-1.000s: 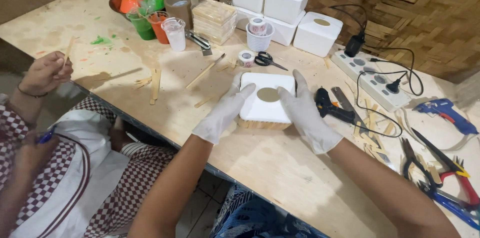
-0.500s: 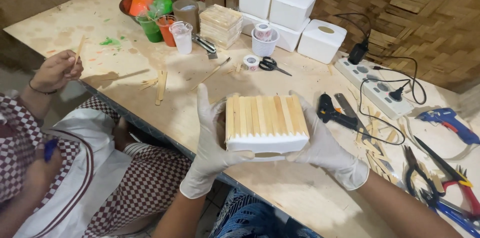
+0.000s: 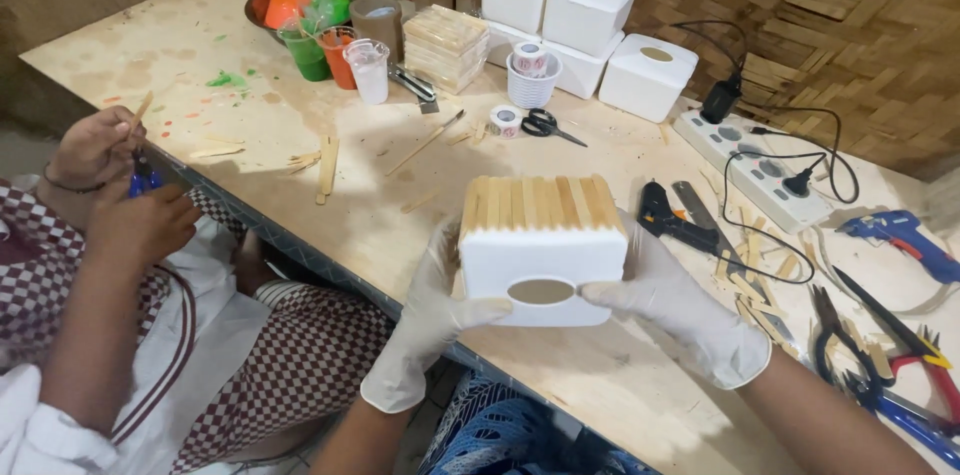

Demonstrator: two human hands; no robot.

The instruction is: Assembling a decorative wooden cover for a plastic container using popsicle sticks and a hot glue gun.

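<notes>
— What do I have in hand?

— My gloved left hand point(image 3: 425, 320) and right hand point(image 3: 685, 310) clasp the white box point(image 3: 545, 260) above the table point(image 3: 600, 385) edge, its stick-covered side up.

— Farther out?

— At 9 o'clock, a co-worker's hands point(image 3: 120, 185) pinch a stick; scissors point(image 3: 545, 123) at 12, more white boxes point(image 3: 585, 10) beyond.

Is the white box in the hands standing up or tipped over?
Tipped over. The white box is held off the table with its oval-holed face toward the camera and its wooden-stick side up, between the left hand and right hand.
</notes>
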